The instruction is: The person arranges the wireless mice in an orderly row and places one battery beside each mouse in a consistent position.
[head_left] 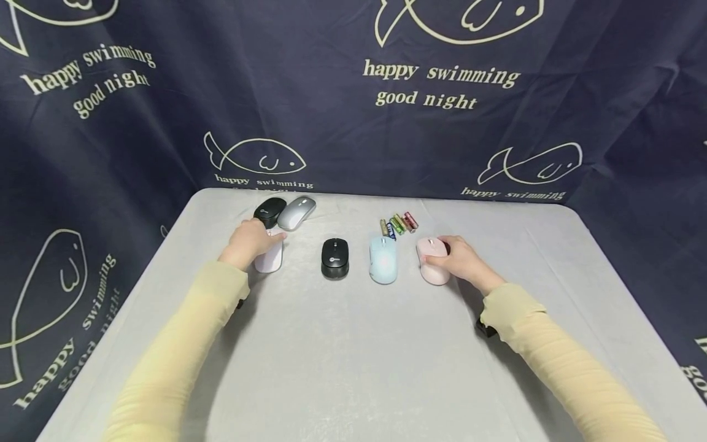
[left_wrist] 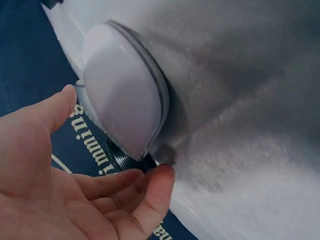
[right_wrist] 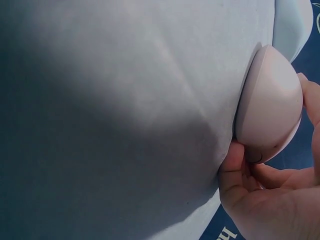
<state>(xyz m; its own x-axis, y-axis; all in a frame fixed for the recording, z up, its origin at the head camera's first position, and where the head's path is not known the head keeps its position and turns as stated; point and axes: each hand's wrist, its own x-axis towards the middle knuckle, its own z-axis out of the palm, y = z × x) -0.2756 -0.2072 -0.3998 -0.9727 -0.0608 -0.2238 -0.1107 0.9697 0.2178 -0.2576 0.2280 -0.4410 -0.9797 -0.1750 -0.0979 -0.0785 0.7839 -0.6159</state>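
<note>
My left hand point(head_left: 247, 242) is at the white mouse point(head_left: 269, 260), thumb across its far end. In the left wrist view the curled fingers point(left_wrist: 159, 187) sit right at the tapered end of the mouse, with the thumb by its other edge. My right hand point(head_left: 463, 261) grips the pink mouse point(head_left: 431, 248), thumb on its left side and fingers on its right. The right wrist view shows fingertips point(right_wrist: 235, 152) at the lower edge of the pink mouse, close to the tabletop. A light blue mouse point(head_left: 383, 261) lies left of the pink one.
A black mouse point(head_left: 335, 259) lies mid-table. Behind my left hand are another black mouse point(head_left: 270, 209) and a grey mouse point(head_left: 297, 213). Several small batteries point(head_left: 399, 223) lie beyond the blue mouse. A dark blue curtain point(head_left: 342, 110) hangs behind the grey table point(head_left: 353, 368).
</note>
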